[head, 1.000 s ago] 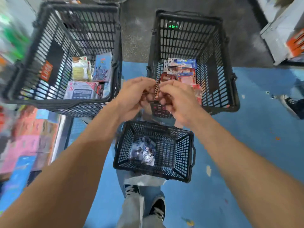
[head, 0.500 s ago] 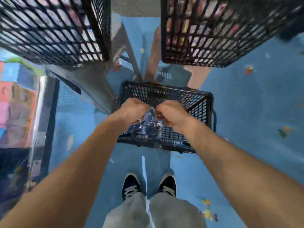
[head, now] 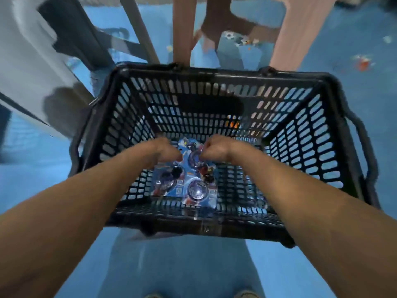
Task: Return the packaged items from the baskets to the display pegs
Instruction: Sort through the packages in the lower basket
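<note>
Inside the basket (head: 214, 76), our left hand (head: 165, 150) and right hand (head: 214, 149) pinch the blister pack's (head: 189, 181) far edge, fingers curled tight; its length runs back toward us.

1. The left hand (head: 166, 150) and right hand (head: 216, 148) are sinking from up beside the larger baskets to deep inside the small black basket (head: 214, 75), well below its rim.
2. The blister pack (head: 189, 179), which both hands are pinching by its top edge, is going down with them. Half a second ago it was hanging over the near rim; now it is lying low by the basket's floor (blur hides whether it rests there).
3. The view is closing in on the small basket, and the larger baskets are gone from sight.
4. The shoes (head: 247, 294) are sliding to the bottom edge.
</note>
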